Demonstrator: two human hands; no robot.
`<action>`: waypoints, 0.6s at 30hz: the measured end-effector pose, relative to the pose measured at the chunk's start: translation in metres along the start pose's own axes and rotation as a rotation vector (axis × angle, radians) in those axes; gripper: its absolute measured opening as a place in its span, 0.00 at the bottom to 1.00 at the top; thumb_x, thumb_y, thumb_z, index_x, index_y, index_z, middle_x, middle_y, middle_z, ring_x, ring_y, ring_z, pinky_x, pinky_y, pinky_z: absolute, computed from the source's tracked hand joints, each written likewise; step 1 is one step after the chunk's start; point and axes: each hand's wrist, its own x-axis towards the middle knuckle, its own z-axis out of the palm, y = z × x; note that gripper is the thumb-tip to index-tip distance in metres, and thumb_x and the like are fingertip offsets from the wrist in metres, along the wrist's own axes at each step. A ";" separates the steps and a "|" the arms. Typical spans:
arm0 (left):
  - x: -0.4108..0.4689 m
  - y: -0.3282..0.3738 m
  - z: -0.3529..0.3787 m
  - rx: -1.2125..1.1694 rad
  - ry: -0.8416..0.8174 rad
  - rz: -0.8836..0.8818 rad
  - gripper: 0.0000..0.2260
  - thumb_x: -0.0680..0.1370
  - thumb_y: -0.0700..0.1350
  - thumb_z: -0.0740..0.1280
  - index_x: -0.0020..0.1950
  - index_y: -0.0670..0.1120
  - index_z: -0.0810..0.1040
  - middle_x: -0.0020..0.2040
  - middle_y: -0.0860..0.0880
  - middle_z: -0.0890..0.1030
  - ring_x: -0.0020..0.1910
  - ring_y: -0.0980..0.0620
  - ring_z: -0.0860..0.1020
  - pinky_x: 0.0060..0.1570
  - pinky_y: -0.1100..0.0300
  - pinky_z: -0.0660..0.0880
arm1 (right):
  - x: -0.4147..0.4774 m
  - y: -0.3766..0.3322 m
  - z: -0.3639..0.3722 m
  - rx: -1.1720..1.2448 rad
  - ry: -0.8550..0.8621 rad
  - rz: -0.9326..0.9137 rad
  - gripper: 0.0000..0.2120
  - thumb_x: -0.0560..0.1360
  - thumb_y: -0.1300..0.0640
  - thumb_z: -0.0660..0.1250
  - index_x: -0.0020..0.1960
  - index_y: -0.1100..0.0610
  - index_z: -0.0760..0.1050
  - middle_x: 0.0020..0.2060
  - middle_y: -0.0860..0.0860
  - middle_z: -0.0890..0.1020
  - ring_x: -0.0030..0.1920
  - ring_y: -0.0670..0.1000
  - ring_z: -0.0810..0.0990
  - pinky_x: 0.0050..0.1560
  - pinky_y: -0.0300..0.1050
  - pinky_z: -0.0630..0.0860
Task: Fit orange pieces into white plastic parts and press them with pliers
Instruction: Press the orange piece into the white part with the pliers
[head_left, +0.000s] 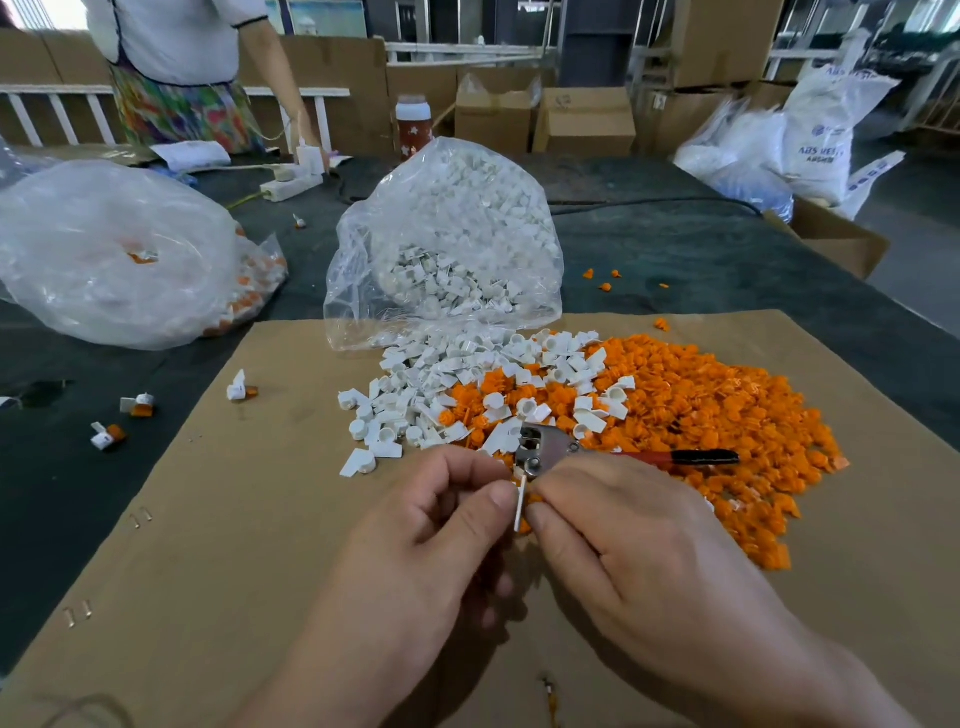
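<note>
Pinched white part between left hand and right hand, centre frame; apparently finished few pieces, far left.

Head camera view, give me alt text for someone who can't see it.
The left hand and right hand pinch a small white plastic part between their fingertips above a brown cardboard sheet. Beyond, red-handled metal pliers lie on heaps of orange plastic pieces and white plastic parts, before a clear plastic bag of more.

Soft, even daylight filled the scene, brightest at the far back. Glare sheened the plastic bag. Shadows were faint. Lines bowed toward the edges.
</note>
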 end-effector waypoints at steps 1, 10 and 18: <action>0.000 0.000 -0.001 0.010 -0.035 -0.009 0.14 0.64 0.60 0.69 0.42 0.52 0.82 0.30 0.47 0.79 0.26 0.50 0.78 0.25 0.61 0.74 | -0.001 0.000 0.000 0.027 0.000 0.005 0.11 0.80 0.52 0.58 0.42 0.53 0.73 0.35 0.45 0.72 0.36 0.47 0.71 0.35 0.47 0.71; -0.003 0.001 -0.004 -0.024 -0.113 0.127 0.06 0.71 0.53 0.72 0.43 0.52 0.82 0.29 0.48 0.78 0.25 0.52 0.77 0.25 0.62 0.73 | 0.001 -0.010 -0.001 0.816 -0.174 0.545 0.12 0.73 0.47 0.61 0.36 0.54 0.74 0.28 0.49 0.75 0.29 0.50 0.72 0.27 0.48 0.66; -0.008 -0.001 -0.002 0.157 -0.049 0.215 0.04 0.75 0.53 0.70 0.44 0.55 0.81 0.32 0.48 0.81 0.28 0.53 0.79 0.28 0.62 0.75 | 0.003 -0.009 -0.003 1.135 -0.331 0.738 0.11 0.68 0.49 0.63 0.30 0.54 0.72 0.25 0.53 0.67 0.25 0.53 0.60 0.27 0.47 0.53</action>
